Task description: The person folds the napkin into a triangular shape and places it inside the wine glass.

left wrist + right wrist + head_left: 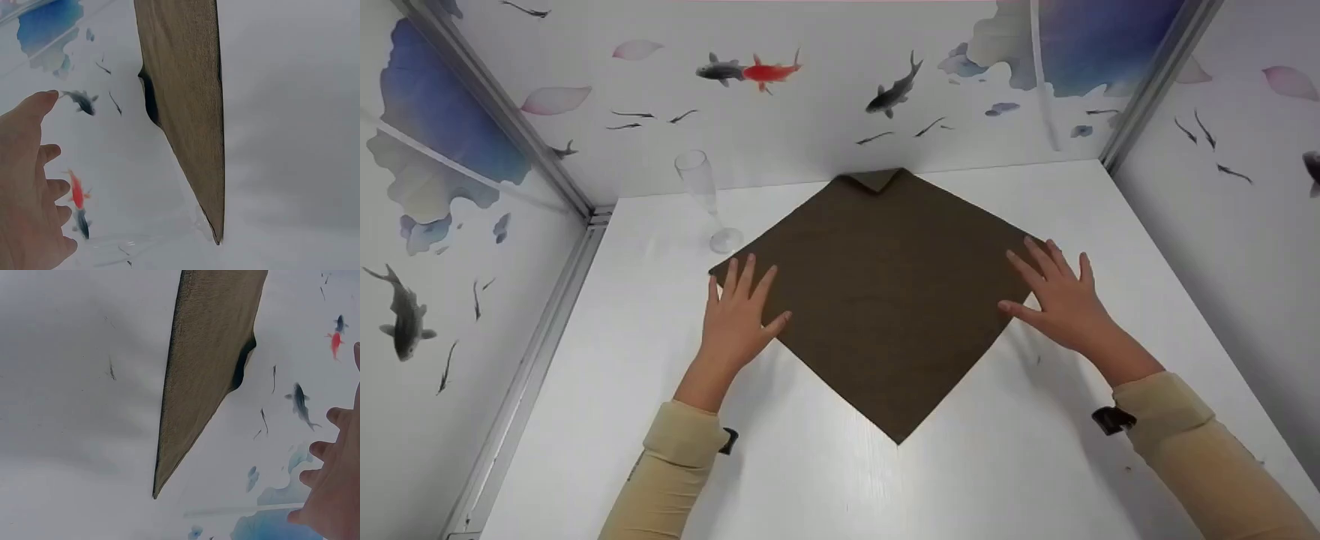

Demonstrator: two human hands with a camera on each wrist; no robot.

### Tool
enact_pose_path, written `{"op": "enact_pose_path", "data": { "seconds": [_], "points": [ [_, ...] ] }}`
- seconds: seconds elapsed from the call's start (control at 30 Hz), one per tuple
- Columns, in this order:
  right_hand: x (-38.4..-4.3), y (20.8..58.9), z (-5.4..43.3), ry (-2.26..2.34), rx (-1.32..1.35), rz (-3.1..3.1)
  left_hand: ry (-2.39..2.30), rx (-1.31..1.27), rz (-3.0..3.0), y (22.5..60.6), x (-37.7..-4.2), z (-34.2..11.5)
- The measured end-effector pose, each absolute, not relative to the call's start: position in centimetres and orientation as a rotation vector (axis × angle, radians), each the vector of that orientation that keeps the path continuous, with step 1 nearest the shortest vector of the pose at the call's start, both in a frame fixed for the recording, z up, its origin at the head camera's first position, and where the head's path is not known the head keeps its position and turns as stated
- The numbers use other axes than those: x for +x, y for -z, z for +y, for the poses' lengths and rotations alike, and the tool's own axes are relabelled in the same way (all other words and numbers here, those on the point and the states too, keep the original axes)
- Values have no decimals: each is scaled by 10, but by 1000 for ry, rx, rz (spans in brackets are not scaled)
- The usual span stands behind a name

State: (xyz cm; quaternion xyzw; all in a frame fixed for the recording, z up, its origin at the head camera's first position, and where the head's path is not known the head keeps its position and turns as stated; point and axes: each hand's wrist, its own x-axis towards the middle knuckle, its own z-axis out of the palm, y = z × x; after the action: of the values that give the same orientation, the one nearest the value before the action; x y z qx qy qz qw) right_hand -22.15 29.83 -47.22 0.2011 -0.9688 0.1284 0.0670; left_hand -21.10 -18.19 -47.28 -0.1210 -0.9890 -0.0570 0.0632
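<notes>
at brown cloth (892, 292), left hand (739, 322), right hand (1063, 306), each grip spread wide, together only in head view

No text, label, brand, number or sign is readable.

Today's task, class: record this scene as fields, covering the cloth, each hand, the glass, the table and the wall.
Cloth: brown, spread as a diamond, far corner folded over
Left hand: spread, over the cloth's left side; contact unclear
Right hand: spread, over the cloth's right side; contact unclear
Glass: clear, stemmed, upright, near the cloth's left corner
Table: white
Wall: white, with fish pictures
</notes>
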Motion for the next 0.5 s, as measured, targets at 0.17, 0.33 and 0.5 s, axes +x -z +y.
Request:
{"op": "enact_pose_path", "data": {
  "seconds": [0.17,0.33,0.5],
  "points": [
    [-221,475,292,-367,650,-2904,132,-428,-2969,475,-211,-170],
    [-220,480,284,-371,716,-2907,80,-507,-2968,477,-210,-155],
    [-222,484,275,-386,786,-2869,88,-597,-2933,476,-210,-140]
  ]
}}
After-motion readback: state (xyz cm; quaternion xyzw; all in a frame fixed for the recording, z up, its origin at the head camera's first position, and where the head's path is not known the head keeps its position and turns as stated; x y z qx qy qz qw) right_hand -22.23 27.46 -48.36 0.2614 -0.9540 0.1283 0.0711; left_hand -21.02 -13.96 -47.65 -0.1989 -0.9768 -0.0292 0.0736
